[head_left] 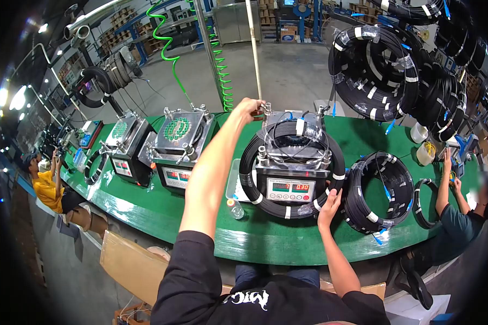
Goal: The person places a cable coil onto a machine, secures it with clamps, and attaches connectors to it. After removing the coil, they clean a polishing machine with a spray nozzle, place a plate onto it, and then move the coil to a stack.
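Note:
In front of me stands a polishing machine [289, 190] with a red digital display. A taped coil of black fiber cable [246, 173] hangs tilted around its front. My right hand [329, 207] grips the coil at its lower right edge, thumb up. At the machine's back left corner, my left hand [248, 110] closes its fingers around a metal clamp post [267, 111]; the fingertips are partly hidden. Thin cables with blue connectors [303, 115] run over the machine's top plate. A small clear bottle [235, 209] stands left of the coil.
More cable coils [378, 189] stack on the green table [276, 238] at right, and others [374, 73] hang above. Two similar machines [176, 138] sit left. Green air hoses [171, 57] hang behind. One co-worker [453, 233] works at right, another [49, 181] at far left.

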Demonstrator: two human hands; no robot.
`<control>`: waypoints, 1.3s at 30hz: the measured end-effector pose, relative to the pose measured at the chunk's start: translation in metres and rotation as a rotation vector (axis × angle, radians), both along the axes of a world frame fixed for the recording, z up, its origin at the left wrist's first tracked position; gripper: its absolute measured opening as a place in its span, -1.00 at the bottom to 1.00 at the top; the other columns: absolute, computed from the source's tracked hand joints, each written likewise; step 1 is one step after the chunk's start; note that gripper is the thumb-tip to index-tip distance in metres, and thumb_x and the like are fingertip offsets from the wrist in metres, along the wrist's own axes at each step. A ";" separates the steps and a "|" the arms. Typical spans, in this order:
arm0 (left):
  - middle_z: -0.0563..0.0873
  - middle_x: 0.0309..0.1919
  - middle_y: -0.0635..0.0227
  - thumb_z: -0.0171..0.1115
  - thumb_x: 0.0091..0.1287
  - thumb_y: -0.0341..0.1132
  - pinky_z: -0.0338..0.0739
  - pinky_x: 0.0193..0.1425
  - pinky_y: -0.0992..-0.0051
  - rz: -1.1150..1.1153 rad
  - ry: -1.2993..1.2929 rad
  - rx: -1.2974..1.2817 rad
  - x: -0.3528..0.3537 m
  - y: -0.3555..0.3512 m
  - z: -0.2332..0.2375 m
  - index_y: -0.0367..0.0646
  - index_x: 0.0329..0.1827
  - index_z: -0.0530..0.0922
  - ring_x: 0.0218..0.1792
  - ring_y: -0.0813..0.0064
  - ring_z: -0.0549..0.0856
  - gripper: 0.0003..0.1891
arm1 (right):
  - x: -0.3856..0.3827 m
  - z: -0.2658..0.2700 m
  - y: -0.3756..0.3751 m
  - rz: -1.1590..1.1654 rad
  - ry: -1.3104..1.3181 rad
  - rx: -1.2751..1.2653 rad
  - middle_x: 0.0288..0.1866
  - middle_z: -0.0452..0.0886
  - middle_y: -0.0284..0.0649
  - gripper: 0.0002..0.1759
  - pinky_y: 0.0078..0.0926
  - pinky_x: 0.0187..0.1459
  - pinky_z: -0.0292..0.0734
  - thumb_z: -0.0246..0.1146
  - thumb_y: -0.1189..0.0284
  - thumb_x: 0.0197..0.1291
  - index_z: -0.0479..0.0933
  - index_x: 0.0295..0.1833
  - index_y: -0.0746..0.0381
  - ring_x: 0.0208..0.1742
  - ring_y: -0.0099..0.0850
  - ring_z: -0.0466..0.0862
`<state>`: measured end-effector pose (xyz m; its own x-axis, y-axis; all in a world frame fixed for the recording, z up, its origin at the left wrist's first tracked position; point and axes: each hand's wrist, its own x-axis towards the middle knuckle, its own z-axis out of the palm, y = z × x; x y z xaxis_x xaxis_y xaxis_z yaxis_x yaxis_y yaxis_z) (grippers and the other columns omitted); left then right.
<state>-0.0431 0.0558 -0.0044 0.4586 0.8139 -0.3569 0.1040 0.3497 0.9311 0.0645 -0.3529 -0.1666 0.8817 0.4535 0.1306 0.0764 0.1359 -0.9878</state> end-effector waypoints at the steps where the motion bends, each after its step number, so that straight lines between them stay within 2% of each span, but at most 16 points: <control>1: 0.47 -0.46 0.58 0.12 0.62 -0.30 0.57 0.04 0.10 0.060 -0.038 0.055 -0.001 -0.029 0.010 -0.04 0.26 0.66 -0.38 0.55 0.54 -0.73 | -0.001 -0.002 0.001 -0.016 0.003 0.001 0.61 0.23 0.27 0.00 -0.27 0.59 0.11 0.05 -0.12 0.56 0.03 0.61 0.60 0.60 -0.08 0.32; 4: 0.84 -0.11 0.57 0.07 0.58 -0.31 0.43 0.09 0.27 0.346 -0.388 -0.052 0.010 -0.043 -0.019 0.09 0.30 0.63 -0.29 0.58 0.63 -0.68 | 0.000 -0.007 0.002 -0.021 -0.010 -0.002 0.62 0.21 0.27 0.00 -0.27 0.59 0.10 0.05 -0.12 0.56 0.03 0.61 0.61 0.61 -0.08 0.30; 7: 0.86 -0.01 0.52 0.10 0.59 -0.22 0.36 0.11 0.29 0.230 -0.559 -0.252 0.002 -0.029 -0.025 0.11 0.31 0.62 -0.22 0.60 0.64 -0.69 | 0.000 -0.009 0.003 -0.029 0.004 0.015 0.62 0.21 0.28 0.01 -0.27 0.59 0.10 0.04 -0.12 0.56 0.02 0.60 0.63 0.62 -0.05 0.29; 8: 0.85 -0.14 0.58 0.20 0.57 -0.08 0.38 -0.05 0.39 0.219 -0.540 -0.259 0.001 -0.026 -0.028 0.09 0.23 0.67 -0.26 0.63 0.64 -0.71 | -0.001 -0.011 0.004 -0.042 -0.004 -0.005 0.61 0.22 0.29 0.00 -0.27 0.59 0.10 0.05 -0.11 0.57 0.02 0.61 0.62 0.62 -0.04 0.29; 11: 0.83 -0.25 0.63 0.32 0.50 -0.01 0.32 -0.22 0.54 0.127 -0.343 -0.092 0.005 -0.029 -0.027 0.08 0.09 0.71 -0.33 0.67 0.62 -0.72 | -0.014 -0.020 0.000 -0.044 -0.045 -0.037 0.60 0.23 0.30 -0.04 -0.26 0.59 0.09 0.06 -0.06 0.58 0.00 0.63 0.58 0.62 -0.03 0.29; 15: 0.81 -0.26 0.52 0.36 0.50 -0.13 0.56 -0.24 0.46 0.284 -0.469 -0.029 0.011 -0.024 -0.045 -0.05 0.08 0.72 -0.18 0.63 0.75 -0.75 | -0.050 -0.058 -0.009 -0.007 -0.145 -0.095 0.62 0.17 0.28 -0.14 -0.22 0.58 0.08 0.10 0.13 0.59 -0.08 0.65 0.51 0.60 -0.02 0.29; 16: 0.84 -0.18 0.40 0.29 0.54 -0.18 0.67 -0.03 0.32 0.300 -0.449 0.000 0.010 -0.027 -0.043 -0.14 0.07 0.70 -0.04 0.53 0.78 -0.76 | -0.057 -0.061 -0.009 -0.022 -0.140 -0.103 0.61 0.18 0.28 -0.14 -0.23 0.58 0.07 0.10 0.14 0.59 -0.08 0.65 0.51 0.60 -0.02 0.28; 20: 0.85 -0.02 0.27 0.21 0.57 -0.19 0.63 0.04 0.39 0.225 -0.665 -0.110 0.005 -0.029 -0.040 -0.17 0.08 0.68 0.01 0.47 0.74 -0.74 | -0.063 -0.055 -0.007 -0.012 -0.087 -0.058 0.59 0.18 0.29 -0.12 -0.22 0.60 0.03 0.11 0.13 0.58 -0.09 0.64 0.53 0.61 0.00 0.24; 23: 0.77 -0.21 0.59 0.21 0.56 0.03 0.49 0.11 0.35 0.150 -0.523 -0.129 0.005 -0.031 -0.036 -0.09 0.10 0.75 -0.13 0.55 0.57 -0.61 | -0.060 -0.064 -0.006 -0.019 -0.156 -0.052 0.61 0.15 0.32 -0.08 -0.18 0.61 0.01 0.11 0.10 0.57 -0.12 0.64 0.55 0.63 0.03 0.21; 27: 0.79 -0.29 0.52 0.50 0.39 -0.14 0.49 -0.29 0.47 0.109 -0.471 -0.018 0.006 -0.016 -0.054 -0.11 -0.11 0.70 -0.25 0.63 0.68 -0.75 | -0.060 -0.066 -0.005 -0.054 -0.178 -0.071 0.61 0.13 0.34 -0.04 -0.14 0.61 0.01 0.11 0.04 0.55 -0.11 0.64 0.56 0.63 0.07 0.21; 28: 0.77 -0.32 0.56 0.50 0.39 -0.22 0.49 -0.29 0.48 0.259 -0.438 -0.060 0.009 -0.035 -0.038 -0.06 -0.11 0.68 -0.27 0.64 0.67 -0.81 | -0.059 -0.068 -0.008 -0.050 -0.193 -0.084 0.61 0.13 0.35 -0.03 -0.13 0.61 0.01 0.11 0.03 0.54 -0.10 0.64 0.57 0.63 0.09 0.21; 31: 0.76 -0.31 0.56 0.46 0.43 -0.21 0.46 -0.24 0.53 0.178 -0.572 -0.039 0.010 -0.026 -0.050 -0.04 -0.10 0.68 -0.24 0.67 0.67 -0.84 | -0.054 -0.074 -0.008 -0.041 -0.229 -0.096 0.59 0.16 0.36 -0.01 -0.11 0.60 0.04 0.12 0.00 0.51 -0.08 0.63 0.58 0.61 0.13 0.23; 34: 0.79 -0.19 0.53 0.41 0.47 -0.22 0.48 0.04 0.28 0.076 -0.602 -0.035 0.007 -0.014 -0.058 0.01 0.24 0.66 -0.09 0.64 0.66 -0.67 | -0.048 -0.085 -0.004 -0.073 -0.267 -0.088 0.53 0.26 0.35 0.00 -0.09 0.55 0.11 0.14 -0.03 0.48 -0.02 0.60 0.59 0.55 0.14 0.31; 37: 0.79 -0.14 0.51 0.34 0.51 -0.29 0.47 0.08 0.13 0.094 -0.476 0.119 -0.005 -0.045 -0.031 0.12 0.55 0.42 -0.01 0.59 0.67 -0.44 | -0.048 -0.091 0.000 -0.126 -0.309 -0.069 0.45 0.35 0.31 -0.02 -0.09 0.51 0.17 0.14 -0.06 0.47 0.03 0.56 0.58 0.47 0.12 0.39; 38: 0.77 -0.03 0.44 0.25 0.55 -0.34 0.47 0.15 0.12 0.072 -0.420 0.143 -0.010 -0.049 -0.029 0.21 0.69 0.19 0.03 0.52 0.68 -0.30 | -0.048 -0.083 0.000 -0.112 -0.310 -0.048 0.43 0.37 0.31 -0.02 -0.09 0.50 0.18 0.14 -0.06 0.46 0.05 0.55 0.58 0.45 0.12 0.41; 39: 0.73 0.11 0.34 0.22 0.58 -0.27 0.49 0.22 0.13 0.095 -0.399 0.178 -0.016 -0.066 -0.017 0.19 0.67 0.25 0.12 0.43 0.70 -0.38 | -0.048 -0.078 -0.001 -0.097 -0.311 -0.028 0.41 0.38 0.30 -0.03 -0.09 0.48 0.19 0.13 -0.07 0.46 0.06 0.54 0.58 0.43 0.12 0.42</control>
<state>-0.0590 -0.0098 -0.0216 0.4521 0.8918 -0.0177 -0.3005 0.1710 0.9383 0.0164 -0.3536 -0.2441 0.8406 0.3766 0.3892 0.3866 0.0860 -0.9182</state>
